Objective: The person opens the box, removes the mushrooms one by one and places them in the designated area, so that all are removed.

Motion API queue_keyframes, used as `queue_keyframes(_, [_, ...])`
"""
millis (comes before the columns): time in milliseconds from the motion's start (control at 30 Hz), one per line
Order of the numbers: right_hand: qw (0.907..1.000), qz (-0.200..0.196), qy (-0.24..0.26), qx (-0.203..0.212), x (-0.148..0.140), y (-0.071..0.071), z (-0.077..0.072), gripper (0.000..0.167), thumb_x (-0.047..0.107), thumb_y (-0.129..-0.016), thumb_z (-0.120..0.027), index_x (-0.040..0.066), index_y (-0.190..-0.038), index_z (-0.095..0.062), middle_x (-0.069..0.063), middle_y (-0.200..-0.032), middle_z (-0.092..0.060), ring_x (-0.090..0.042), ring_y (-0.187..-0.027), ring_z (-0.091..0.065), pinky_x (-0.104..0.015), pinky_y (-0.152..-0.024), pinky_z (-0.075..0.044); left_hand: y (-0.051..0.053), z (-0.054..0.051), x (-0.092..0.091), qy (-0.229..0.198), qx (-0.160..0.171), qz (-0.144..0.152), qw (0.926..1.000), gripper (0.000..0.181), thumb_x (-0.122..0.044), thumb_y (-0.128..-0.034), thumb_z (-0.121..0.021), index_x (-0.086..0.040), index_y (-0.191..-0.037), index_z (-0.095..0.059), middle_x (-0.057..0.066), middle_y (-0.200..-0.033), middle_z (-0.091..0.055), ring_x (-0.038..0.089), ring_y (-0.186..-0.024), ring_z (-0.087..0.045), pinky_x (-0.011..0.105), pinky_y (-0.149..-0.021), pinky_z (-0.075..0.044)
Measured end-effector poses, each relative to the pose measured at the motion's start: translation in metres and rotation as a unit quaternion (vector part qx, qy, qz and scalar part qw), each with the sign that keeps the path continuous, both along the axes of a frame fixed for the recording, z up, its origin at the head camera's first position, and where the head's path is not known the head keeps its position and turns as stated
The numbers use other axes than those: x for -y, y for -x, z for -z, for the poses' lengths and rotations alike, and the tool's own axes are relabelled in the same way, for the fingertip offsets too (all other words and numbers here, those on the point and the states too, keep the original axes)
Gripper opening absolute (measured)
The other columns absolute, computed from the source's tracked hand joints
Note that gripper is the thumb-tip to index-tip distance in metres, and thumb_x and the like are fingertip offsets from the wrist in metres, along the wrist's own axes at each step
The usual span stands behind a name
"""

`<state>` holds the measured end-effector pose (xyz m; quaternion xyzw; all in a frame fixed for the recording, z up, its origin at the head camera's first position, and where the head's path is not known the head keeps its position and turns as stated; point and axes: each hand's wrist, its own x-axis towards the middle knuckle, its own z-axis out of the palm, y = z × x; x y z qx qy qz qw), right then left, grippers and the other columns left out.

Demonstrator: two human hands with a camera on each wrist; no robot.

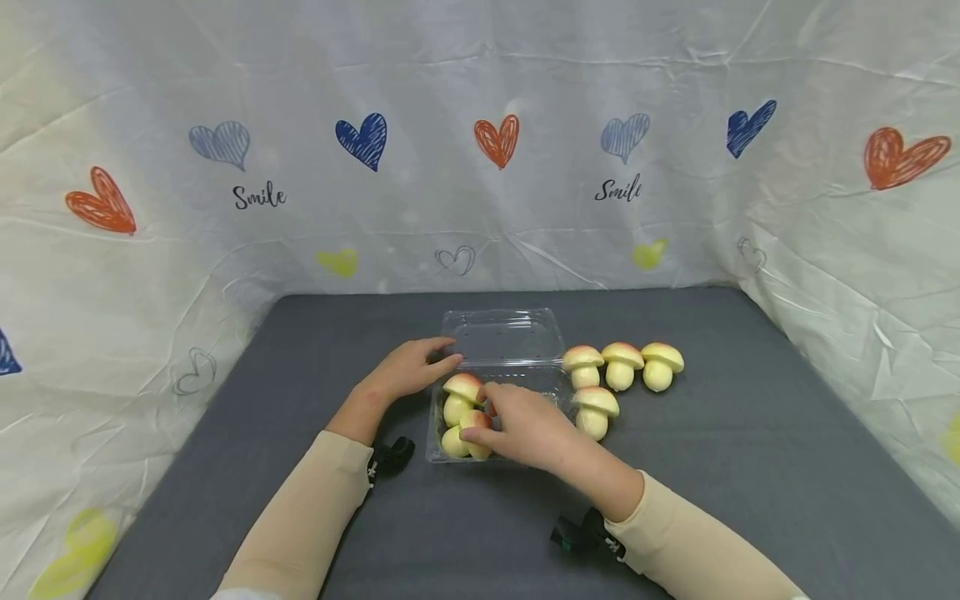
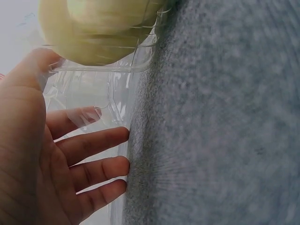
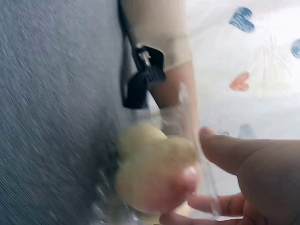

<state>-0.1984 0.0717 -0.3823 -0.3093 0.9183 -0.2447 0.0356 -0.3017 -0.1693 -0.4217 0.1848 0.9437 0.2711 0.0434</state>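
A clear plastic clamshell box [image 1: 431, 446] lies on the table with its lid [image 1: 502, 335] folded back. Inside its left end are yellow toy mushrooms with red-tinged caps, one [image 1: 462, 387] at the back and another [image 1: 475, 419] in front, beside a further pale rounded part. My right hand [image 1: 534, 423] is over the front mushroom. In the right wrist view the thumb stands apart from the blurred mushroom [image 3: 154, 176], while fingertips reach its cap. My left hand [image 1: 407, 367] is at the box's back left corner, fingers extended beside the clear plastic in the left wrist view.
Right of the box, three more mushrooms stand in a row: one [image 1: 584, 365], a second [image 1: 621, 365] and a third [image 1: 662, 365]. Another mushroom [image 1: 595, 412] stands in front of them, close to the box's right side. A white cloth [image 1: 487, 200] with hearts surrounds the grey table [image 1: 720, 467].
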Motion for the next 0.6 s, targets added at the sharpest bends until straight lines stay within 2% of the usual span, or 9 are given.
queue_keyframes(67, [1.0,0.003,-0.003,-0.002,0.002,-0.002,0.003,0.046,0.05,-0.09,-0.078,0.01,-0.108,-0.063,0.006,-0.076,-0.056,-0.01,-0.061,-0.052,-0.03,-0.055,-0.046,0.001,-0.001,-0.002,0.002,-0.003,0.001,1.0,0.064,-0.054,-0.1038,-0.054,-0.014,-0.154,-0.05,0.011,-0.141,-0.06,0.03,-0.128,-0.058,0.054,-0.104,-0.048])
queue_keyframes(200, [0.9999,0.016,-0.003,0.007,0.004,-0.003,0.009,0.056,0.052,-0.085,-0.082,0.009,-0.115,-0.062,0.007,-0.075,-0.055,-0.01,-0.063,-0.052,-0.03,-0.058,-0.044,0.002,-0.003,-0.003,0.006,-0.005,0.003,1.0,0.064,-0.055,-0.1036,-0.055,-0.014,-0.153,-0.051,0.011,-0.143,-0.059,0.031,-0.13,-0.056,0.055,-0.105,-0.046])
queue_keyframes(433, [0.9998,0.008,0.001,0.02,0.002,-0.001,0.014,0.056,0.053,-0.087,-0.08,0.011,-0.118,-0.059,0.006,-0.072,-0.055,-0.011,-0.06,-0.051,-0.03,-0.055,-0.043,0.004,0.001,-0.002,0.004,-0.005,0.006,1.0,0.065,-0.057,-0.1031,-0.054,-0.016,-0.154,-0.051,0.01,-0.145,-0.057,0.031,-0.133,-0.054,0.056,-0.107,-0.045])
queue_keyframes(600, [0.9997,-0.001,-0.015,0.019,-0.001,0.002,0.009,0.054,0.049,-0.089,-0.079,0.011,-0.12,-0.058,0.006,-0.074,-0.055,-0.011,-0.061,-0.052,-0.031,-0.055,-0.044,0.005,0.002,0.0,-0.004,-0.004,0.004,1.0,0.064,-0.055,-0.1032,-0.055,-0.016,-0.153,-0.052,0.011,-0.145,-0.058,0.032,-0.132,-0.055,0.056,-0.106,-0.045])
